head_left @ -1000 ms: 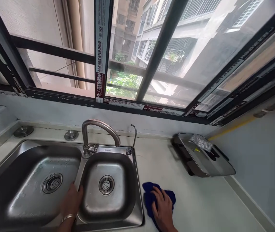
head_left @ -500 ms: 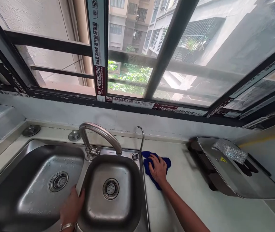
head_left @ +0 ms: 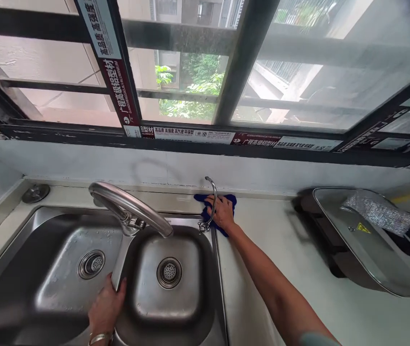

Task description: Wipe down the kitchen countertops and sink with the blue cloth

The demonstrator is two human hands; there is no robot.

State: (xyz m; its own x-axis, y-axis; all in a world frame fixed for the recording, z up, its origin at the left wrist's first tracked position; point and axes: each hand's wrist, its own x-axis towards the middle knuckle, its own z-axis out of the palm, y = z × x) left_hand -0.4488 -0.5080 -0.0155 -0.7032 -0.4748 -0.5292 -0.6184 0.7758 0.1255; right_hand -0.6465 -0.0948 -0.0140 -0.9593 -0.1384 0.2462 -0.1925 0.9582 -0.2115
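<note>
My right hand [head_left: 222, 214] presses a dark blue cloth [head_left: 231, 199] onto the counter behind the sink's back right corner, its fingers bunched on the fabric. The thin chrome spout [head_left: 211, 181] of a small tap stands just in front of the fingers and partly covers them. At the double steel sink, my left hand [head_left: 106, 303] grips the divider [head_left: 121, 259] between the two bowls, thumb over the right side. A curved brushed-steel faucet [head_left: 132, 204] rises behind the divider and arches over the right bowl [head_left: 168, 307].
On the right of the counter [head_left: 262, 230] sits an electric pan with a glass lid [head_left: 338, 230], a silvery wrapped piece [head_left: 379, 211] on top. A round metal cap [head_left: 36, 193] lies at the back left. Dark window frames [head_left: 190, 146] run above the backsplash.
My right hand has slid the blue cloth back and to the left, from beside the sink to behind the small tap. My left hand stays on the divider. The view has tilted downward.
</note>
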